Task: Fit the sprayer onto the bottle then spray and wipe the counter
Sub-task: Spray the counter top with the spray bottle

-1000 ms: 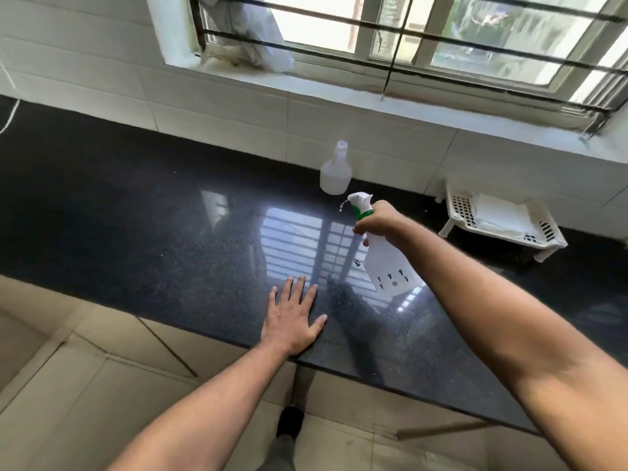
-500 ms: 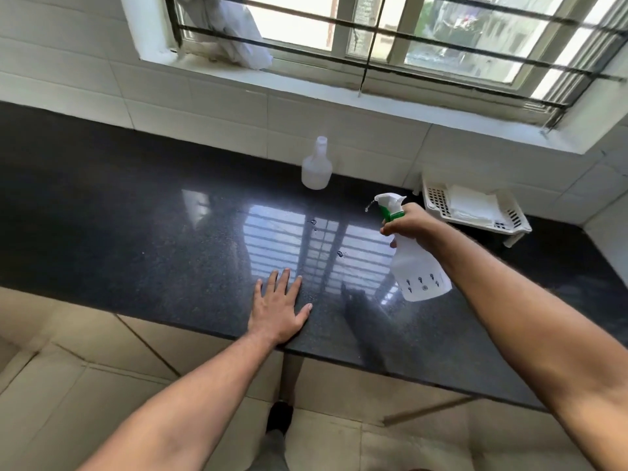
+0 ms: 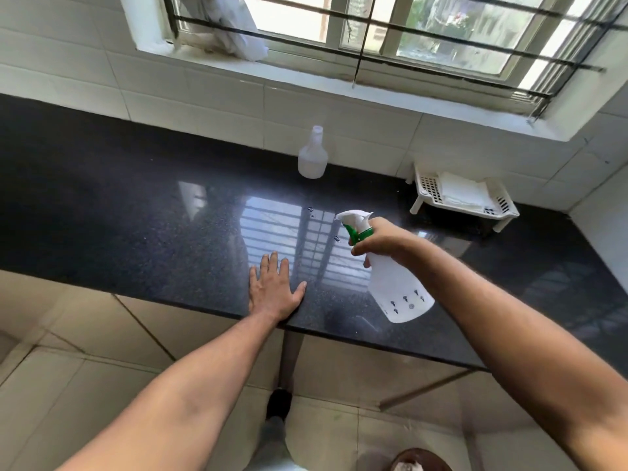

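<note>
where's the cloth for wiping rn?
Head view, far right: a folded white cloth lies in the white basket on the counter against the tiled wall, right of the spare bottle and beyond the right hand.

Glossy speckled black stone counter; translucent white plastic spray bottle; white slotted plastic tray at two o'clock holding folded cloth.
</note>
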Available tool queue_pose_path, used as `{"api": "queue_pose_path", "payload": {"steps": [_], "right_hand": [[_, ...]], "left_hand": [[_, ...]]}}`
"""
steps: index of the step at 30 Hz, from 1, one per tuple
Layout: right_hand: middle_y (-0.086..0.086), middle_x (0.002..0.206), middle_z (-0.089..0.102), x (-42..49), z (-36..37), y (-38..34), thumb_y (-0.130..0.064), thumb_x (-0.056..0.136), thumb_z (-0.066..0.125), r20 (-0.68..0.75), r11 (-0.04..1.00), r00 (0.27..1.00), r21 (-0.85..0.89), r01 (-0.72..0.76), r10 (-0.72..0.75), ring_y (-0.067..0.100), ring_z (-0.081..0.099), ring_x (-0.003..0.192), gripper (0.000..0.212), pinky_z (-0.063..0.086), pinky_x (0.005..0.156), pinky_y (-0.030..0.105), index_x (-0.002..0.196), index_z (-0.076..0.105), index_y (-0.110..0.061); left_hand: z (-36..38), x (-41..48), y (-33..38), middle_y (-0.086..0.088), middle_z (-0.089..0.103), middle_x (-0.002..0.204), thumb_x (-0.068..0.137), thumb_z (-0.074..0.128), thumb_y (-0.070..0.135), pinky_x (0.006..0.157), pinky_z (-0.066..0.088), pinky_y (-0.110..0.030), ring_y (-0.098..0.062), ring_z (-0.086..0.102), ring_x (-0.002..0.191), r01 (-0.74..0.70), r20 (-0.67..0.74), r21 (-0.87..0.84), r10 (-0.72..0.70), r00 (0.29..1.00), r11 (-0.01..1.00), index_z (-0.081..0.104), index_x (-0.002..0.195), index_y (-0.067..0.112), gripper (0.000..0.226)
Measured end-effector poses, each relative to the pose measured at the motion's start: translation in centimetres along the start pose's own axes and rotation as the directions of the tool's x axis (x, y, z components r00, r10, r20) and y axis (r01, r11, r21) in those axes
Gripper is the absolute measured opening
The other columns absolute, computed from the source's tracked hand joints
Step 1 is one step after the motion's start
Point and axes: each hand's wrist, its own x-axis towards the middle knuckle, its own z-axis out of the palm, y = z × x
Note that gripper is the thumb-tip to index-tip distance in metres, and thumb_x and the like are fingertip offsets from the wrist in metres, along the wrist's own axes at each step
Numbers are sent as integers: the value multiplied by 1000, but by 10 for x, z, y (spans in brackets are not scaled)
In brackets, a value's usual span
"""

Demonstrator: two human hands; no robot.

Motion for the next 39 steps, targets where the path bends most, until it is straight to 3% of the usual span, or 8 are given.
{"api": "queue_pose_path", "payload": {"steps": [6,10,15,23,28,32,36,39], "right_hand": [[17,85,56,4,27,-16,7,75,68,35,997,999,73,32,-35,21,57,51,32,48,37,21,102,52,-1],[18,89,59,18,33,-29,7,73,69,36,993,995,83,84,-88,26,59,65,30,54,48,28,100,58,0],[19,80,56,41,31,-45,8,72,68,-32,994,997,79,75,-73,27,56,54,24,52,48,32,93,57,3],[15,79,50,60,4,-40,6,73,71,-161,980,983,165,113,-86,24,56,60,31,55,50,32,99,55,6],[14,77,55,61,-12,-19,6,72,69,-226,984,971,140,106,-72,24,56,66,19,55,69,41,71,57,-8],[8,80,50,52,-23,-2,-2,77,71,-220,954,968,243,176,-122,22,56,68,27,53,48,24,98,54,-6],[7,77,53,56,-36,7,-16,76,76,-364,927,918,267,262,-155,22,57,71,32,55,68,37,98,57,-4],[7,75,53,61,-46,2,-18,78,74,-429,891,887,316,326,-172,21,58,61,32,53,53,23,101,56,-3]], "left_hand": [[-2,-1,1,-11,11,159,84,35,67,117,4,-52,-27,6,147,49,10,-6,-49,999,999,21,146,15,82],[-4,-1,2,-12,8,159,83,36,67,117,3,-53,-27,3,147,74,15,-17,-74,997,997,18,146,12,86],[-5,0,2,-12,7,159,84,34,67,117,2,-53,-27,2,147,72,29,-10,-72,997,997,16,147,11,86],[-4,1,2,-12,9,159,83,33,68,116,4,-54,-28,5,147,70,43,18,-71,997,997,16,147,12,87],[-3,2,2,-13,9,159,83,30,69,116,6,-55,-29,5,147,65,44,53,-68,997,996,16,147,11,88],[-2,3,2,-12,10,159,83,33,68,116,7,-56,-29,6,147,67,47,40,-69,997,997,17,147,12,87],[-9,9,16,-11,19,156,81,41,66,116,8,-55,-28,13,145,97,-30,-77,-99,995,992,25,143,13,83],[-25,24,57,-12,32,150,80,38,68,115,17,-50,-28,26,140,-109,-172,-262,65,983,959,32,140,12,82]]}}
